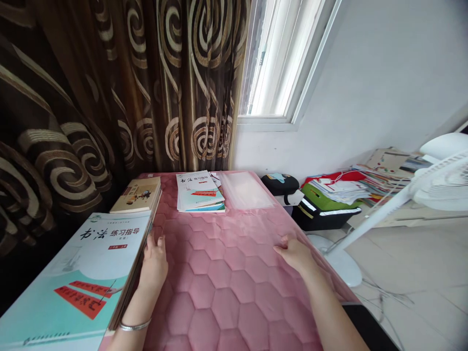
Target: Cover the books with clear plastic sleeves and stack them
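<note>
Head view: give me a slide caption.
Left hand beside the stacked books, right hand over the pink hexagon-patterned surface.

Bench (226,287) is covered with a pink hexagon-quilted cover (248,317). Calligraphy workbooks (91,263) are stacked along left edge, tan-covered books (137,195) behind. At far edge, calligraphy booklets (200,192) are piled, clear plastic sheets (248,190) laid just right.

Looks like a home: swirl-patterned curtain (175,83) upper left, window (276,58) top centre, white floor fan (395,200) right, tiled floor (424,265) lower right.
</note>
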`<state>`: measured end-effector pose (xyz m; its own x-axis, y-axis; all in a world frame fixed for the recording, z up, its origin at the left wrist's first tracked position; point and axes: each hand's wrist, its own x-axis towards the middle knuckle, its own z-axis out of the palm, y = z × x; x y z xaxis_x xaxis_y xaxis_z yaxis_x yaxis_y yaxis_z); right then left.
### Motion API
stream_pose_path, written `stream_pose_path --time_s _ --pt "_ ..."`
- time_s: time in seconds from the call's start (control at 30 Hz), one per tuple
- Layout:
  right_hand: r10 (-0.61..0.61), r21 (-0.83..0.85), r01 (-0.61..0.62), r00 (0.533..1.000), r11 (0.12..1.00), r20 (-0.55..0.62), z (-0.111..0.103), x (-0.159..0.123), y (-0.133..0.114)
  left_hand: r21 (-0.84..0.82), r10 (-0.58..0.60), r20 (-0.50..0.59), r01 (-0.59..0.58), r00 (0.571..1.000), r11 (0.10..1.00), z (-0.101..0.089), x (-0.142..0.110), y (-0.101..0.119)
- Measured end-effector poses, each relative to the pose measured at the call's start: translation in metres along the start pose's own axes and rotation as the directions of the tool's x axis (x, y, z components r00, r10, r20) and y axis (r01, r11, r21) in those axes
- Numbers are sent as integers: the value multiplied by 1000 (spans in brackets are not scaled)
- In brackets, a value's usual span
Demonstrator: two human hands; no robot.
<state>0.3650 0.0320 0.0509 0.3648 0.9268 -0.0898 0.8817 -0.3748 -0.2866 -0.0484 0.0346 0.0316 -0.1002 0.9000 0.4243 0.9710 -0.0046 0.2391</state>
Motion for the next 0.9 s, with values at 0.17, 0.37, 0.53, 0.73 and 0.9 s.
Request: stream_pose_path --time_s 0.17,0.37,0.53,0.73,0.9 --pt "-226 -148 207 966 967 -127 7 -11 -17 -122 253 258 -228 932 966 -9 -23 43" --pt "-363 -110 385 914 916 180 20 -20 -28 -146 287 622 -251 729 957 -31 -33 74" --pt "-312 -174 349 926 921 211 9 -21 -38 -97 266 672 -274 691 957 -27 -27 69" --pt "-555 -287 529 832 799 -12 -16 -6 -117 -74 250 681 -275 688 959 -24 -27 71" --pt "-691 -417 635 723 651 23 -5 41 -193 -101 267 672 -271 691 957 -25 -27 70"
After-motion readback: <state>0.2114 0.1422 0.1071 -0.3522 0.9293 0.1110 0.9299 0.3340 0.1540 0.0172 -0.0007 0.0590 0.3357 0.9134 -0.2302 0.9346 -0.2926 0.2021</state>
